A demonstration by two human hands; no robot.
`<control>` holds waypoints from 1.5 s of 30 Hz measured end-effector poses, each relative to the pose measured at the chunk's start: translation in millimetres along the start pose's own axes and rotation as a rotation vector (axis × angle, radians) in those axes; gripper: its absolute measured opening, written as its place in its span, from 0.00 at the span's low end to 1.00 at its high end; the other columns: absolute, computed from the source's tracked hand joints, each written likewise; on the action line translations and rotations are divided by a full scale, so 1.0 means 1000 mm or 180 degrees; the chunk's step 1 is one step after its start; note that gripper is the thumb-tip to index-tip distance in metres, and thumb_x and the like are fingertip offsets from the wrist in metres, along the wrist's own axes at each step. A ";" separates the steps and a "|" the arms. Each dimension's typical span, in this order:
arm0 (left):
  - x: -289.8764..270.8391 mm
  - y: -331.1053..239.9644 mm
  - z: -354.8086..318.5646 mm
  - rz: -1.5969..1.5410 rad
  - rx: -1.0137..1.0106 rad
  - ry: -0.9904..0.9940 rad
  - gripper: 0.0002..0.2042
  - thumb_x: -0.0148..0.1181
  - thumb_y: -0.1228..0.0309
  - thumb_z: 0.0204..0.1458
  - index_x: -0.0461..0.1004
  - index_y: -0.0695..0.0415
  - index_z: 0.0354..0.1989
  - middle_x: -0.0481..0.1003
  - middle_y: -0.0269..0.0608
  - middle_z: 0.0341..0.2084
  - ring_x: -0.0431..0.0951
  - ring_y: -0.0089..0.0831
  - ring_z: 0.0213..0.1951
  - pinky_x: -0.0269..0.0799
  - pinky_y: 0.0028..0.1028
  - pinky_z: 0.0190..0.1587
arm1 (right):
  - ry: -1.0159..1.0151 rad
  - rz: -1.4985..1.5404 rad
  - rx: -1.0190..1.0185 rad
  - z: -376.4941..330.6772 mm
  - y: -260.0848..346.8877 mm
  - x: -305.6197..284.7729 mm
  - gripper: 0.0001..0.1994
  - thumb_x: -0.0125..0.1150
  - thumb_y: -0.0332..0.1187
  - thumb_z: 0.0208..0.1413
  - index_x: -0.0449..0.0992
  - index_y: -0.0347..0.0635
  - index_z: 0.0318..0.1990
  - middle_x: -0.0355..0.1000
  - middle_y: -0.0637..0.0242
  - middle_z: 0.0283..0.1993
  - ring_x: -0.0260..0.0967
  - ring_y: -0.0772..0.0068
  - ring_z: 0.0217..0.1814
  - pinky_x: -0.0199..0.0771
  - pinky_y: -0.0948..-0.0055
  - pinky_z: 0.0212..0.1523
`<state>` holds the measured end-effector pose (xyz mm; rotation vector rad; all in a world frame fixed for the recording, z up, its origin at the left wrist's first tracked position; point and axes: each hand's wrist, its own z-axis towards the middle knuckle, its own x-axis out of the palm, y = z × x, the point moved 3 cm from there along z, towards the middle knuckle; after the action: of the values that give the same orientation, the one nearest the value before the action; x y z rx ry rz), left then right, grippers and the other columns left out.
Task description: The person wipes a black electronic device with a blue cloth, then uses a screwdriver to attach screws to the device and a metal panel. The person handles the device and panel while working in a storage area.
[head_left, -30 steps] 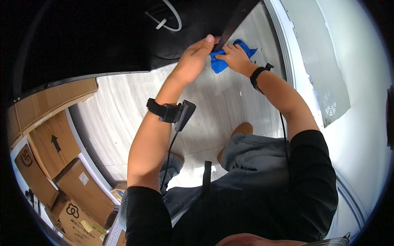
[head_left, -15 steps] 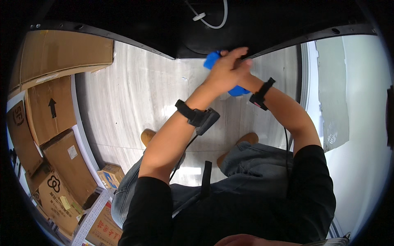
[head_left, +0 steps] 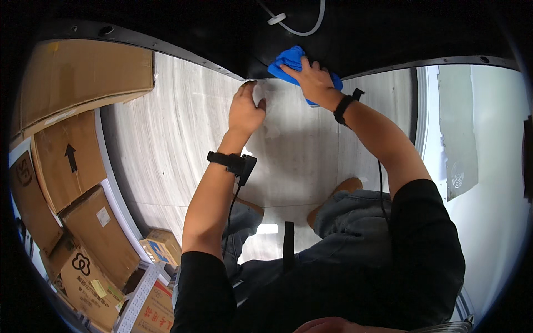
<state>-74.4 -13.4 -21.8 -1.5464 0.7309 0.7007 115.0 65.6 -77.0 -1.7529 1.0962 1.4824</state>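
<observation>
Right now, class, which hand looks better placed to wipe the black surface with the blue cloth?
Probably the right hand: it has the blue cloth under it, up at the black surface. The left hand, by that surface's edge, holds no cloth.

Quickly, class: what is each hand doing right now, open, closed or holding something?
Left hand: open, nothing visibly held, fingertips by the black panel's edge.
Right hand: holding a bunched blue cloth.

Between the left hand (head_left: 247, 111) and the right hand (head_left: 316, 82) lay a gap over the pale floor (head_left: 288, 161). The black panel (head_left: 383, 41) barred the way ahead, cardboard boxes (head_left: 91, 80) the left, a white wall (head_left: 499, 144) the right.
</observation>
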 end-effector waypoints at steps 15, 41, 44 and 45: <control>0.036 0.033 0.022 0.0483 0.0149 0.1117 0.35 0.57 0.65 0.50 0.54 0.65 0.66 0.54 0.53 0.66 0.52 0.44 0.69 0.49 0.31 0.69 | -0.0359 0.0029 -0.0116 0.111 0.057 0.007 0.28 0.63 0.35 0.43 0.70 0.45 0.57 0.63 0.40 0.52 0.71 0.48 0.48 0.78 0.62 0.43; 0.070 0.025 0.045 0.1539 -0.0456 0.1828 0.40 0.50 0.56 0.53 0.41 0.62 0.70 0.38 0.53 0.71 0.37 0.47 0.72 0.41 0.35 0.71 | 0.0691 0.0465 0.0847 0.010 -0.005 -0.007 0.35 0.60 0.31 0.47 0.60 0.59 0.67 0.54 0.48 0.64 0.67 0.44 0.56 0.73 0.57 0.53; 0.067 0.013 0.044 0.2107 -0.0222 0.2112 0.40 0.47 0.55 0.54 0.40 0.66 0.70 0.37 0.57 0.71 0.36 0.51 0.72 0.33 0.33 0.72 | 0.0537 0.0764 0.0553 0.029 0.008 -0.018 0.35 0.61 0.30 0.46 0.61 0.58 0.66 0.55 0.46 0.62 0.68 0.44 0.54 0.71 0.54 0.54; 0.065 0.013 0.047 0.2033 -0.0233 0.2091 0.40 0.46 0.56 0.54 0.40 0.66 0.70 0.37 0.57 0.71 0.35 0.51 0.72 0.33 0.33 0.72 | 0.0429 0.0842 0.0535 0.042 0.010 -0.022 0.35 0.61 0.30 0.46 0.61 0.58 0.66 0.55 0.46 0.61 0.68 0.44 0.54 0.71 0.55 0.55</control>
<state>-45.5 29.2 -85.5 -1.6230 1.7556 0.6726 84.6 100.6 -63.7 -1.6587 1.5258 1.3899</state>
